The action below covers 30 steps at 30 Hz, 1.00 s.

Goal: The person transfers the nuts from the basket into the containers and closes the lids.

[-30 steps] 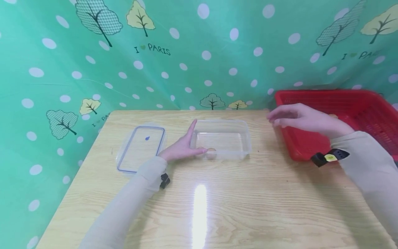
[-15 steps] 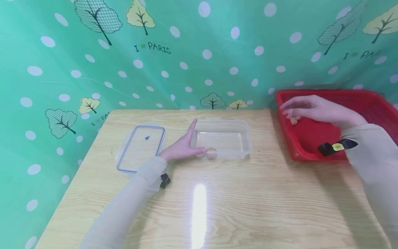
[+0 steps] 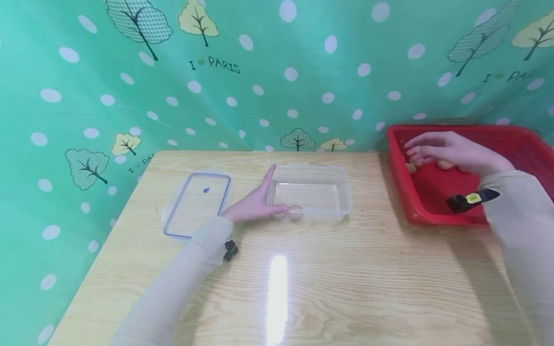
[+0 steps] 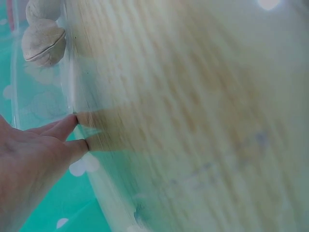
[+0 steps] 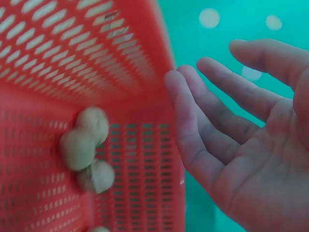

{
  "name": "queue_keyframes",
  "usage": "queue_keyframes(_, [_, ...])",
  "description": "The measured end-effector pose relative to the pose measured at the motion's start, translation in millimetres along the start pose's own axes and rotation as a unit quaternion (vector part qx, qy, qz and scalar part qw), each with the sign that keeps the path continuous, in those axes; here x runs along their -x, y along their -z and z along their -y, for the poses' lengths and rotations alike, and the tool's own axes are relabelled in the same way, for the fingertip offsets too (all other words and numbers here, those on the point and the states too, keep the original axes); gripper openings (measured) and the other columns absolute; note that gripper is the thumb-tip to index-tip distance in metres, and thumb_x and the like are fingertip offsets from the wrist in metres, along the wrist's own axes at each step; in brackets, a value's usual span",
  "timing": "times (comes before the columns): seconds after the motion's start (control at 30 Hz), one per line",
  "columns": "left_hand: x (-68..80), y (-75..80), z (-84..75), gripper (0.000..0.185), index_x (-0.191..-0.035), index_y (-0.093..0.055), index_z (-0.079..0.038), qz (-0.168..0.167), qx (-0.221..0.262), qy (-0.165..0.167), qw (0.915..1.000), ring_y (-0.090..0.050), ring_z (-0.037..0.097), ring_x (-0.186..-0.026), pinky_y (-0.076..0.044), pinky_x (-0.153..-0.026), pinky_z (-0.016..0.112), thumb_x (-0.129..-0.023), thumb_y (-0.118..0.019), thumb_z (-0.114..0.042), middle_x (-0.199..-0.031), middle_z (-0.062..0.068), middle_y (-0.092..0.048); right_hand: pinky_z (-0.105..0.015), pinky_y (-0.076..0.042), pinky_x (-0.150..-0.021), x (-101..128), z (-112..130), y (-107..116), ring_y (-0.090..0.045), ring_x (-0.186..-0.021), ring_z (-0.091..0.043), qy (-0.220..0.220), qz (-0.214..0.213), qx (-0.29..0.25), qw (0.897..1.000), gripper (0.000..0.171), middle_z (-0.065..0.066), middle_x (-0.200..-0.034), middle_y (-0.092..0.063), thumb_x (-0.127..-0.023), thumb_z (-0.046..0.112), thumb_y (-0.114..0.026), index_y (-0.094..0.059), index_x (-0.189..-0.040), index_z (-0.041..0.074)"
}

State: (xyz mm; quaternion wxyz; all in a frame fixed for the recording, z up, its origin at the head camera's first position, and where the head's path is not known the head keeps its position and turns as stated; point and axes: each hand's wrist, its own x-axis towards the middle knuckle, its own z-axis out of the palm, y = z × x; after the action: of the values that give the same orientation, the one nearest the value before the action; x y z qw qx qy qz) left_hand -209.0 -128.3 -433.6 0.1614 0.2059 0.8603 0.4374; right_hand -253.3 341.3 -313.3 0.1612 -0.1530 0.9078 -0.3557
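At the left end of a clear plastic container [image 3: 333, 216], my left hand [image 3: 254, 204] spreads thumb and fingers along its sides. In the left wrist view its fingertips touch the container's edge, and two walnuts [image 4: 44, 44] show inside through the clear wall. My right hand [image 3: 460, 154] is over the left part of a red plastic basket [image 3: 450, 220], palm down with fingers loosely bent. Several walnuts [image 5: 77, 149] lie in the basket's corner. In the right wrist view this hand's fingers are spread with nothing between them, beside the walnuts.
A clear lid [image 3: 196, 206] with a blue seal lies left of the container on the wooden table [image 3: 346, 278]. A green patterned cloth [image 3: 259, 62] hangs behind the table. The basket's raised walls surround the walnuts at the right.
My right hand has moved right, from beside the basket's left rim to over its inside, and walnuts near its fingers now show. My left hand stays at the container.
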Motion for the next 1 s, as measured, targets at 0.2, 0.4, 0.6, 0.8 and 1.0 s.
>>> queue_keyframes(0.2, [-0.5,0.0,-0.1,0.118,-0.148,0.022,-0.042,0.001,0.001,0.003,1.0000,-0.021,0.038,-0.140,-0.019,-0.113,0.047,-0.081,-0.075,-0.048,-0.159,0.017,-0.003,-0.027,-0.054,-0.074,-3,-21,3,-0.062,-0.093,-0.003,-0.037,-0.004,0.006,0.999,0.050,0.005,-0.112,-0.067,-0.095,0.025,-0.061,-0.046,-0.138,0.004])
queue_keyframes(0.4, [0.3,0.1,-0.9,0.119,-0.148,0.022,-0.043,0.001,0.002,0.005,1.0000,-0.021,0.037,-0.140,-0.020,-0.113,0.048,-0.080,-0.076,-0.048,-0.159,0.018,-0.004,-0.028,-0.055,-0.074,-6,-37,4,-0.062,-0.092,-0.003,-0.038,-0.009,-0.002,0.999,0.049,0.003,-0.112,-0.066,-0.095,0.022,-0.061,-0.046,-0.137,0.001])
queue_keyframes(0.6, [0.5,0.5,-1.3,0.119,-0.148,0.021,-0.042,0.000,0.005,0.005,1.0000,-0.021,0.037,-0.140,-0.020,-0.113,0.049,-0.081,-0.076,-0.046,-0.159,0.019,-0.004,-0.026,-0.055,-0.074,-7,-46,3,-0.062,-0.090,-0.004,-0.033,-0.020,-0.006,0.999,0.050,0.002,-0.112,-0.065,-0.093,0.019,-0.064,-0.047,-0.136,-0.001])
queue_keyframes(0.8, [0.0,0.0,-0.4,0.118,-0.149,0.022,-0.040,-0.001,0.001,0.006,1.0000,-0.023,0.037,-0.140,-0.021,-0.112,0.049,-0.082,-0.075,-0.046,-0.160,0.012,0.002,-0.023,-0.055,-0.073,-7,-55,3,-0.063,-0.089,-0.003,-0.029,-0.020,-0.019,0.999,0.051,0.010,-0.107,-0.064,-0.093,0.013,-0.064,-0.045,-0.136,-0.005])
queue_keyframes(1.0, [-0.4,-0.1,0.2,0.117,-0.149,0.022,-0.040,-0.002,0.001,0.006,1.0000,-0.023,0.037,-0.140,-0.021,-0.112,0.049,-0.082,-0.074,-0.047,-0.160,0.010,0.003,-0.024,-0.056,-0.073,-9,-64,8,-0.064,-0.087,-0.006,-0.036,-0.026,-0.017,0.999,0.047,0.002,-0.108,-0.064,-0.096,0.013,-0.059,-0.044,-0.135,-0.009])
